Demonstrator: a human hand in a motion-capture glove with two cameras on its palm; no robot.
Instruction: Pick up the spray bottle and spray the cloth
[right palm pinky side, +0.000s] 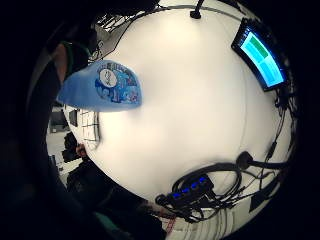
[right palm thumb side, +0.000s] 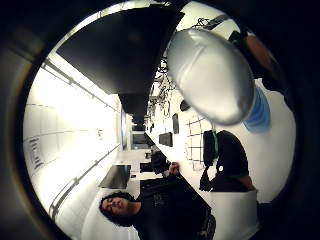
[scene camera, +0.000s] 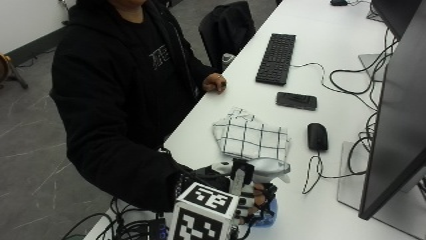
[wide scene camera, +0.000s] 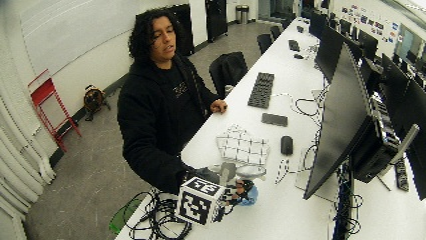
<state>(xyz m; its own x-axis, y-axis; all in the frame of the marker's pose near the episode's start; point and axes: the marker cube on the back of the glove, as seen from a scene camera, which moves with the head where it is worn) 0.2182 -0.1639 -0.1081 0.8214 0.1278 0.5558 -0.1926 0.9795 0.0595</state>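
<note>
My gloved right hand (scene camera: 247, 196) grips the spray bottle above the near end of the white table (scene camera: 319, 210). The bottle has a pale grey spray head (scene camera: 267, 169) and a blue body (scene camera: 267, 218), and it stands roughly upright with its head toward the cloth. The little finger side palm view shows the blue labelled body (right palm pinky side: 102, 86) close up, and the thumb side view shows the grey head (right palm thumb side: 210, 75). The white cloth with a black grid (scene camera: 251, 137) lies flat on the table just beyond the bottle, apart from it.
A black mouse (scene camera: 317, 136), a phone (scene camera: 296, 100) and a keyboard (scene camera: 276, 57) lie beyond the cloth. A large monitor (scene camera: 399, 125) with cables stands to the right. The bare left hand (scene camera: 214, 82) rests on the table edge. A power strip (right palm pinky side: 190, 191) lies nearby.
</note>
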